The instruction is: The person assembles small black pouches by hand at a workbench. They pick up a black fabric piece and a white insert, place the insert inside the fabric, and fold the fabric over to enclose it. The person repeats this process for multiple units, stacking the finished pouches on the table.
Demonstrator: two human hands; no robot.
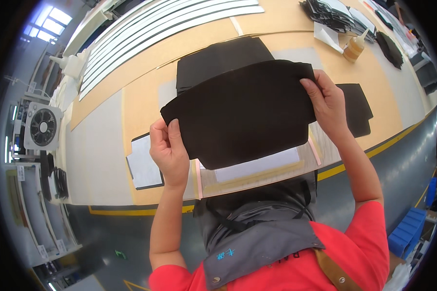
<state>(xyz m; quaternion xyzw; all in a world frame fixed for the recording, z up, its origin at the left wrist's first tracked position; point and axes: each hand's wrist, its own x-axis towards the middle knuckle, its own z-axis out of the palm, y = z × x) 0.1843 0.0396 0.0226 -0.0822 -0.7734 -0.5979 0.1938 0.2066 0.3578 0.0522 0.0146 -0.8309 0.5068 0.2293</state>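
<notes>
Holding a blk sheet [243, 111] by its two sides, L hand [167, 150] & R hand [329, 104] have it raised over the front part of the bench [94, 160], roughly mid-view. L fingers pinch its left edge, thumb on top, other fingers curled at/under the rim; R fingers pinch the right edge nr the far corner, thumb likewise on top. Sheet's far edge is curved, near corners are notched, & it sits at a slant, right end farther fwd than left. Can't tell if it's one layer or more. Just behind, partly hidden by it: a stack of blk pieces [221, 60]. To the R, past the R wrist, a notched blk piece [358, 109] lies flat. L of the L hand: a white panel w/ dark edging [145, 162]. Below the sheet, nr the bench's front edge, a white strip [257, 166] btwn two pink strips [315, 151], one at each end. Far side, L to ctr: long white strips [179, 30] in rows. Far R: a squeeze bottle [353, 50] w/ pointed tip & amber contents, nr a heap of dark pieces [327, 15]. Off the bench: box fan [43, 125] at L, blue crate [407, 233] at lower R. Wearer has a gray apron [257, 242] over red sleeves [366, 237].
</notes>
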